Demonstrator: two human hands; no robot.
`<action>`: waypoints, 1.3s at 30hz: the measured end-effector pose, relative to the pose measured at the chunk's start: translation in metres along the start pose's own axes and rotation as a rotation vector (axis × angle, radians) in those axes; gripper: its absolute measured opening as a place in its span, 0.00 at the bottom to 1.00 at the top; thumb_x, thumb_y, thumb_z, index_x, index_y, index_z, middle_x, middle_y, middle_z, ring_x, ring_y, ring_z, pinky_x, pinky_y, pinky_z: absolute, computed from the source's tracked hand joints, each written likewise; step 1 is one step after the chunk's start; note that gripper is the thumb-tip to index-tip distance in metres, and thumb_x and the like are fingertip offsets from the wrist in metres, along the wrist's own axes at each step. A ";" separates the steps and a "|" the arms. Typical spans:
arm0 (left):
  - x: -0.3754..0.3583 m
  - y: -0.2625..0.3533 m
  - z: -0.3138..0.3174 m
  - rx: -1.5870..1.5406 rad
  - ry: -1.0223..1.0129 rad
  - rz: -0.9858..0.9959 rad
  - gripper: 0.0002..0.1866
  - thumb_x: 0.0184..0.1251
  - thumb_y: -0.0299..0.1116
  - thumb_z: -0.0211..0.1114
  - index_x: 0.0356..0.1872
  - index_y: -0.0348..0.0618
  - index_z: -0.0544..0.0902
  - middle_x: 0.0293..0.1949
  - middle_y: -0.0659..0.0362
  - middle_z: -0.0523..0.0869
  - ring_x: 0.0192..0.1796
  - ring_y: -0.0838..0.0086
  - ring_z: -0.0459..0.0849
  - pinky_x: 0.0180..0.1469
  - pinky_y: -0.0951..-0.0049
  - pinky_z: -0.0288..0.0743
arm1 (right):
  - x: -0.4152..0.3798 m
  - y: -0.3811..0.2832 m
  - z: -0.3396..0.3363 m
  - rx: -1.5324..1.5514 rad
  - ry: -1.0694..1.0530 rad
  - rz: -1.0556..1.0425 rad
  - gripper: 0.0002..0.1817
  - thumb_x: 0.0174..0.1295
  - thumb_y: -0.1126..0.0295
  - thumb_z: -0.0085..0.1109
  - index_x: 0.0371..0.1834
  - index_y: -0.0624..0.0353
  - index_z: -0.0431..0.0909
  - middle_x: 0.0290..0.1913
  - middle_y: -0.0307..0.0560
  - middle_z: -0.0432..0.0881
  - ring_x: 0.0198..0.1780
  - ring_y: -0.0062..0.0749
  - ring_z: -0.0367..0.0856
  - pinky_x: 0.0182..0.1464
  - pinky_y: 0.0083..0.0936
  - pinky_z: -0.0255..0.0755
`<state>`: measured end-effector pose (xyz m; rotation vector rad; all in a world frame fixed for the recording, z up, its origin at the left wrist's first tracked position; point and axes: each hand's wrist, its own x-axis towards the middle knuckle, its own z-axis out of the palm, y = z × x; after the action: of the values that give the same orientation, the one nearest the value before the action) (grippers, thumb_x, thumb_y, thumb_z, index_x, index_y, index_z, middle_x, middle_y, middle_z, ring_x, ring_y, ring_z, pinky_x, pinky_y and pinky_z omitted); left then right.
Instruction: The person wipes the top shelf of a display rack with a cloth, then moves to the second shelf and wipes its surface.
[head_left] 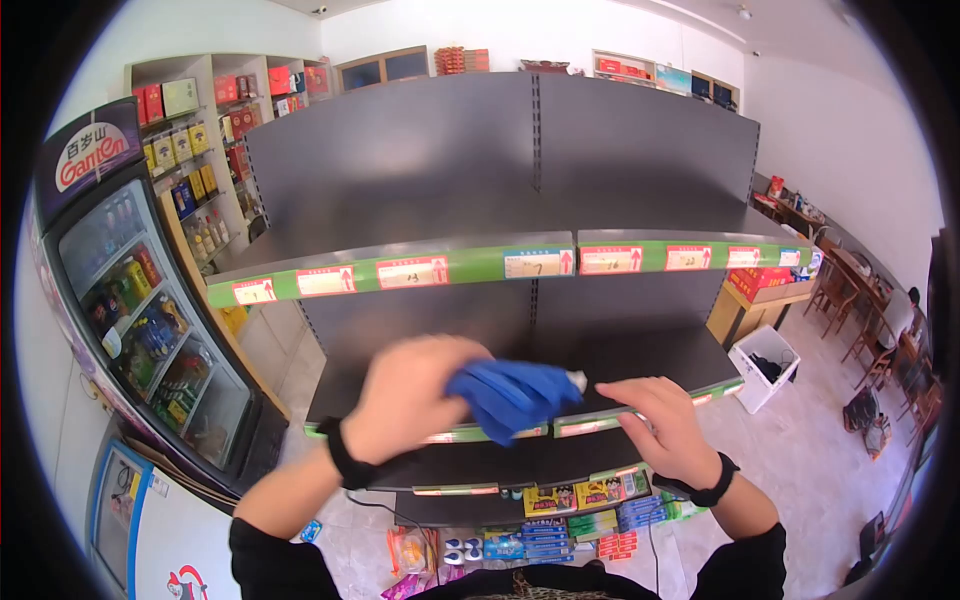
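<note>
A crumpled blue cloth [510, 398] hangs from my left hand [418, 390], whose fingers are wrapped round its left end; the hand is slightly blurred. A small whitish tip shows at the cloth's right end. My right hand [665, 425] is just to the right of that tip, fingers apart and holding nothing. Both hands are in front of a dark metal shelf unit [400, 160], at the height of its lower shelves. A green label strip with price tags [415, 272] runs along the upper shelf edge above my hands.
Packaged goods [545, 540] lie on the floor and bottom shelf. A drinks fridge [150, 320] and a white freezer [180, 540] stand left. At right are a white bin [765, 368], a wooden counter [755, 310], chairs [830, 285] and a seated person [900, 315].
</note>
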<state>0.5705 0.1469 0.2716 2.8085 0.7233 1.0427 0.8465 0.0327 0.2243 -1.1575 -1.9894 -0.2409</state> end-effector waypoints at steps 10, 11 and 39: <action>0.053 -0.159 -0.176 0.779 0.698 0.042 0.24 0.45 0.17 0.60 0.48 0.45 0.80 0.44 0.51 0.77 0.50 0.53 0.74 0.55 0.58 0.68 | -0.046 0.021 0.007 0.210 -0.163 0.305 0.08 0.59 0.73 0.58 0.40 0.59 0.83 0.31 0.48 0.83 0.36 0.42 0.82 0.39 0.32 0.73; 0.055 -0.193 -0.183 0.857 0.603 -0.028 0.25 0.47 0.18 0.62 0.51 0.47 0.79 0.47 0.50 0.77 0.53 0.51 0.74 0.57 0.57 0.68 | -0.046 0.019 0.007 0.186 -0.169 0.272 0.08 0.59 0.73 0.58 0.40 0.59 0.83 0.31 0.48 0.83 0.36 0.42 0.82 0.39 0.32 0.73; -0.242 -0.009 0.146 -0.448 -0.101 -0.903 0.13 0.60 0.28 0.62 0.45 0.40 0.82 0.47 0.49 0.84 0.53 0.54 0.78 0.61 0.61 0.67 | -0.188 0.009 0.056 0.639 0.015 1.112 0.12 0.67 0.75 0.49 0.49 0.69 0.78 0.41 0.49 0.84 0.47 0.30 0.80 0.53 0.25 0.71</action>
<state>0.4988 0.0618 0.0112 1.8014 1.3416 0.7384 0.8717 -0.0544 0.0500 -1.5743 -1.0073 0.8739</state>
